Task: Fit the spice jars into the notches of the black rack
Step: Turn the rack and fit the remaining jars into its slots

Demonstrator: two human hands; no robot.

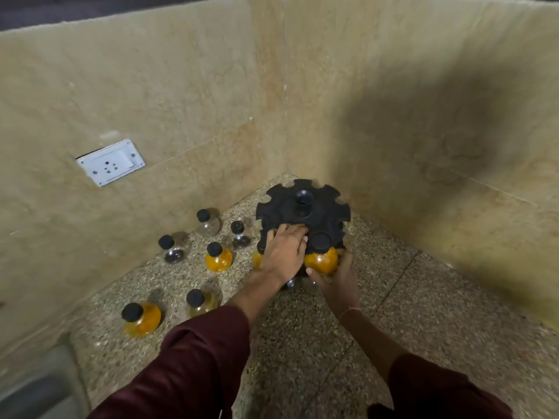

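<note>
Risks jamming the orange jar (pixel 321 261), gripped from below by the right hand (pixel 332 281) at the 6 o'clock notch of the black rack (pixel 328 213) and seemingly unseated, or spinning the rack under the flat, pressing left hand (pixel 284 252), if shoved askew.
</note>
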